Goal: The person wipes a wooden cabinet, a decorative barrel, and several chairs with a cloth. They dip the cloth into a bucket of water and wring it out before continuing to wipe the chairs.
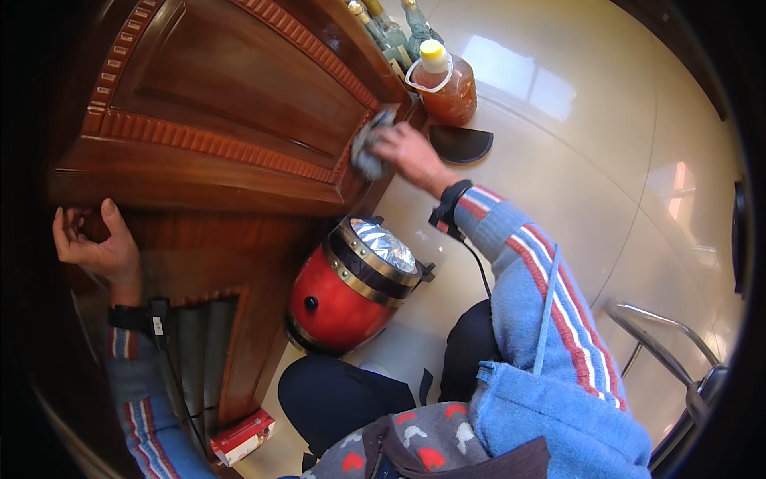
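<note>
A crumpled grey cloth (372, 146) is in my right hand (413, 157), pressed against the lower edge of a carved brown wooden cabinet panel (251, 84). That hand is slightly blurred. My left hand (99, 242) is beside the panel's side edge, its thumb raised and fingers curled apart, holding nothing that I can see. Whether its fingertips touch the wood I cannot tell. Below the panel, between it and my knees, stands a red barrel-shaped container (344, 293) with dark and brass-coloured bands and crinkled silver foil (383, 242) on top.
A large jug of reddish-brown liquid (449, 90) with a yellow-topped cap stands near several glass bottles (389, 30). Beside it lies a dark half-round piece (462, 143) on the tiled floor (556, 197). A red-and-white box (244, 437) is at lower left, a metal-framed chair (664, 341) at right.
</note>
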The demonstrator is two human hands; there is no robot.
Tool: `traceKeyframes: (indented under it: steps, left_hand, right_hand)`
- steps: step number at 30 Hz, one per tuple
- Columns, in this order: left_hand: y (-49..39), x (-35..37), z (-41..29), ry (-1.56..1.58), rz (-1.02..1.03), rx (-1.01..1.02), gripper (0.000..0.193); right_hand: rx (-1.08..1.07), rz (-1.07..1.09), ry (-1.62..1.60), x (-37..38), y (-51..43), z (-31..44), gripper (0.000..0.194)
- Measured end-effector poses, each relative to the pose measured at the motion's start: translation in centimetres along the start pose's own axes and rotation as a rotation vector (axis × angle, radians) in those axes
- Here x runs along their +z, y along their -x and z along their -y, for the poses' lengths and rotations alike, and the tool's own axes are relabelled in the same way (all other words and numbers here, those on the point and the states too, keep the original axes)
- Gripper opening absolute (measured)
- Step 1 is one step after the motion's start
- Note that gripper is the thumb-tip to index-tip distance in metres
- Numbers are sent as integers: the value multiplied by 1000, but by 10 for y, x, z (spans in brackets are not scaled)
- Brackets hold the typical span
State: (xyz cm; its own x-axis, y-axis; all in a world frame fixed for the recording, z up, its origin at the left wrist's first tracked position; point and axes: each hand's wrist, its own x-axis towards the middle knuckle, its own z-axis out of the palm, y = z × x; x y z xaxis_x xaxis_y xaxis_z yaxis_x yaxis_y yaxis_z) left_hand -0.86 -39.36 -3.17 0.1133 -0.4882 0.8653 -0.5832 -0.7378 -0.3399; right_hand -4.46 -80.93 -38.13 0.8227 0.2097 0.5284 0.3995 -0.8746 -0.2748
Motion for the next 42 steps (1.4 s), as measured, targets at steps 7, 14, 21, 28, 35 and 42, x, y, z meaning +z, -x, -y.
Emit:
traceKeyframes:
  steps: [7,14,21,28,35,42]
  left_hand:
    - [0,0,2,-4,8,0,69]
    - [-1,-2,-4,-6,45,-7,70]
    - [-1,-1,4,-20,34,13,70]
    - [-2,0,6,5,7,34,69]
    - [3,1,7,-13,0,19,73]
    - [3,0,11,36,17,-23,75]
  right_hand:
    - [60,-94,-183,12,9,16,58]
    - [58,-169,-80,16,1,-6,46]
    - [148,-188,-184,25,20,3,55]
    - [-428,199,-149,39,43,34,38]
    - [-64,229,58,12,40,6,40]
    - [-388,-23,-144,-1,-12,50,49]
